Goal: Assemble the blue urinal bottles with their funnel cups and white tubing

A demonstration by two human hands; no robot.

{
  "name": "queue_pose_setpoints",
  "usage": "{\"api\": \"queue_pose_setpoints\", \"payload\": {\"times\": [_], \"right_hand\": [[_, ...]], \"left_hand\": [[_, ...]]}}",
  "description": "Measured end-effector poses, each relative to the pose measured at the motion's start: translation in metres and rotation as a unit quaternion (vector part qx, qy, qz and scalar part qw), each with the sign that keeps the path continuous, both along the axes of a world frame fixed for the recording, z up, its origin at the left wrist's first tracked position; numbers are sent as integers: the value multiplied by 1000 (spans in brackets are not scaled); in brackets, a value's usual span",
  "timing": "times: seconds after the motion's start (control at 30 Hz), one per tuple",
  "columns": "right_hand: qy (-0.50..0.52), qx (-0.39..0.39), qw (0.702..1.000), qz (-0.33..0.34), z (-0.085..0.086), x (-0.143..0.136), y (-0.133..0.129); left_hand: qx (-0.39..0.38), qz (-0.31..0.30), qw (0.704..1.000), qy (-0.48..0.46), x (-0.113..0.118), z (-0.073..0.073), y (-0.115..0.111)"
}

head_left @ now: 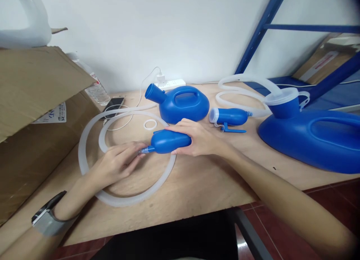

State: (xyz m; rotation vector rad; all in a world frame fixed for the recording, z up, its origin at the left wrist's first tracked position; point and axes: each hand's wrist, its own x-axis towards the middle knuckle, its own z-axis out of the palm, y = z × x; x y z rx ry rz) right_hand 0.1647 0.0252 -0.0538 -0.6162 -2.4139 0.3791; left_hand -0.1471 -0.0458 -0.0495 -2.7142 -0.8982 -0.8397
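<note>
My right hand (194, 137) is wrapped round the wide end of a blue plastic urinal funnel (165, 141), held just above the table. At its narrow end, my left hand (123, 159) pinches a small clear connector (144, 150) that sits at the blue spout. Around and below both hands lies a coiled translucent corrugated hose (120, 202). Behind the funnel stands a blue urinal bottle (184, 104) with an uncapped neck and a loop handle. A white ring (150, 124) rests on the table inside the hose's coil.
At right are a large blue bottle (312, 140) with a white cap and hose (242, 77), and a second blue funnel (232, 116). A cardboard box (36, 151), water bottle (97, 91) and phone (114, 104) occupy the left. A power strip (173, 84) lies by the wall.
</note>
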Motion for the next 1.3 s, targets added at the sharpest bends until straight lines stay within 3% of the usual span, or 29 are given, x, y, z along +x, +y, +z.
{"api": "queue_pose_setpoints", "payload": {"times": [0.27, 0.47, 0.83, 0.97, 1.17, 1.3], "right_hand": [[5, 35, 999, 15, -13, -4, 1], [11, 74, 996, 45, -15, -4, 2], [-37, 201, 978, 45, -13, -7, 2], [-53, 209, 976, 25, -11, -5, 3], [-21, 239, 970, 30, -13, -5, 3], [-8, 241, 970, 20, -11, -4, 0]], "left_hand": [[-27, 35, 998, 51, 2, -6, 3], [-70, 7, 997, 39, 3, -1, 0], [-267, 43, 962, -20, 4, 18, 7], [-231, 33, 972, 9, 8, 13, 7], [-20, 81, 988, 130, 3, 1, 5], [52, 99, 981, 159, -2, -3, 4]]}}
